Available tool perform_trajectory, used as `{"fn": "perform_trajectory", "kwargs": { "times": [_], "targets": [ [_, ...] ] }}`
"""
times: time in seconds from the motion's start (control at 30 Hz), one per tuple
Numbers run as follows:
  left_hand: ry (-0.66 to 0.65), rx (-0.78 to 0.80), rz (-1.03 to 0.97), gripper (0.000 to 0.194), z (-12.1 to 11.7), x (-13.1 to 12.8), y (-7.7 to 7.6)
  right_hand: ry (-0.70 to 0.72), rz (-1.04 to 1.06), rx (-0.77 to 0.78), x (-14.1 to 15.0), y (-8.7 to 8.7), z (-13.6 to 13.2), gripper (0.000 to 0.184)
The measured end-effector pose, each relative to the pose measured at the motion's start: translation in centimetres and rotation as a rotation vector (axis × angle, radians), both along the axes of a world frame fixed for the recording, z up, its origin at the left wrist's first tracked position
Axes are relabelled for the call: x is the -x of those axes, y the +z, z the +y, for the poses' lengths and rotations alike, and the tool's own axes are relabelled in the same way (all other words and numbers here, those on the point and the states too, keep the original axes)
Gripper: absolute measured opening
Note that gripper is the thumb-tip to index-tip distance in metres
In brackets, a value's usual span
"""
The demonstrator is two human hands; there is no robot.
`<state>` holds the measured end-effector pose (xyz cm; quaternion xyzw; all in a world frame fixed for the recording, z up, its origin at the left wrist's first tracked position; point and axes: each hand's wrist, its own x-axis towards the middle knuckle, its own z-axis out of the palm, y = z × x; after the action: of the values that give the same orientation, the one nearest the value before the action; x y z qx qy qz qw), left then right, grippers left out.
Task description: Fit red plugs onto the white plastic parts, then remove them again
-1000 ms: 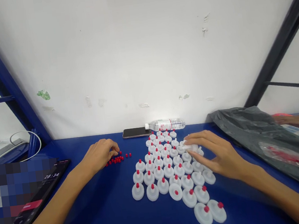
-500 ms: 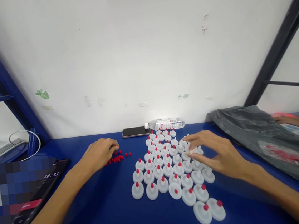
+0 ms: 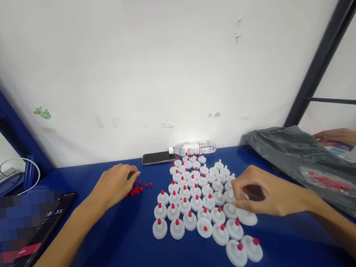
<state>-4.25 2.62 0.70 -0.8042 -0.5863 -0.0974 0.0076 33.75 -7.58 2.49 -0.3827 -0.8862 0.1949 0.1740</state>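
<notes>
My left hand (image 3: 119, 183) rests at the left with its fingers curled together over a small heap of red caps (image 3: 136, 191); whether a cap is between the fingertips is hidden. My right hand (image 3: 265, 192) has its thumb and fingers pinched at the right edge of a large group of white discs with spouts (image 3: 185, 205). A white disc (image 3: 247, 217) sits under those fingers, its spout hidden by them. Most discs at the left and front wear red caps; several at the back right show bare white spouts (image 3: 220, 163).
A clear bottle (image 3: 195, 147) lies by the wall beside a dark phone (image 3: 158, 157). Another phone (image 3: 36, 239) with a timer is at the left. On the right, a grey plastic bag (image 3: 279, 152) bears a clear packet of red pieces (image 3: 331, 182). Another person's hand (image 3: 339, 136) shows beyond it.
My right hand has drawn back toward me from among the uncapped discs, and its fingers have closed. My left hand stays over the red caps. The view has shifted slightly.
</notes>
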Motion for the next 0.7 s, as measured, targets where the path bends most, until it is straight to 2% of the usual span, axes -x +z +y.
{"fn": "perform_trajectory", "kwargs": {
  "times": [0.13, 0.33, 0.43, 0.53, 0.7],
  "targets": [
    [-0.005, 0.000, 0.001, 0.040, 0.1, 0.0, -0.1, 0.029, -0.098, 0.130, -0.5, 0.9, -0.3, 0.024],
    [-0.023, -0.005, 0.000, 0.040, 0.2, 0.0, -0.4, -0.030, -0.181, 0.105, -0.9, 0.8, -0.3, 0.003],
    [-0.026, -0.012, 0.000, 0.041, 0.3, 0.1, -0.6, -0.078, -0.209, 0.220, -1.0, 1.1, -0.1, 0.016],
    [-0.021, -0.028, -0.004, 0.042, 0.4, 0.0, -0.7, -0.064, -0.184, 0.306, -0.9, 1.4, 0.0, 0.029],
    [-0.011, -0.097, -0.066, 0.034, -0.1, -0.3, -0.7, 0.054, -0.089, 0.313, 0.1, 0.7, 0.2, 0.029]
  ]
}}
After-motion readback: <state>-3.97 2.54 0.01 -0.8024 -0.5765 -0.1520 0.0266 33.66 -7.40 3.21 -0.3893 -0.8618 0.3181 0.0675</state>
